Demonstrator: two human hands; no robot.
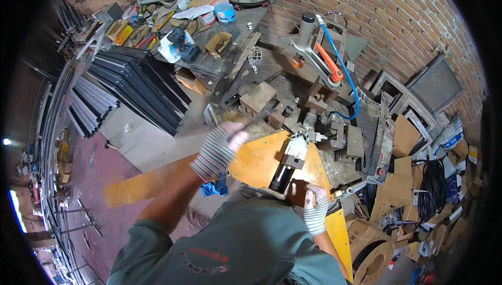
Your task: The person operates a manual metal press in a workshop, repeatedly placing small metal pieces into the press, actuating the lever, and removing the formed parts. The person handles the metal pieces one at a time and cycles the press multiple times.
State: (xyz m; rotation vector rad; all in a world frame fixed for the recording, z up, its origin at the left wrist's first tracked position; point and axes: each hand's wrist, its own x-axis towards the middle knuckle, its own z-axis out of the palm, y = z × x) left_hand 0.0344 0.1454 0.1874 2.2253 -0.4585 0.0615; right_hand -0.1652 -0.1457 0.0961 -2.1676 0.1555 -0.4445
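My left hand (219,149), in a striped glove with bare fingertips, is raised over the left part of the yellow machine plate (251,162). Motion blurs its curled fingers, and a dark, thin streak reaches right from them; what they hold is unclear. My right hand (315,209), gloved alike, is closed beside the plate's near right corner; its grip is hidden. Between the hands, a black cylinder (282,178) runs up to a metal block (293,161) and a shiny clamp-like part (298,144). Past them stand several steel blocks, one of them a large block (258,97).
An orange-handled lever (329,63) and a blue hose (349,73) rise at the back. Dark metal profiles (138,83) are stacked left of the machine. A cluttered bench (238,28) holds a blue tub (225,12). Cardboard boxes (395,193) and black cable coils (433,185) lie right.
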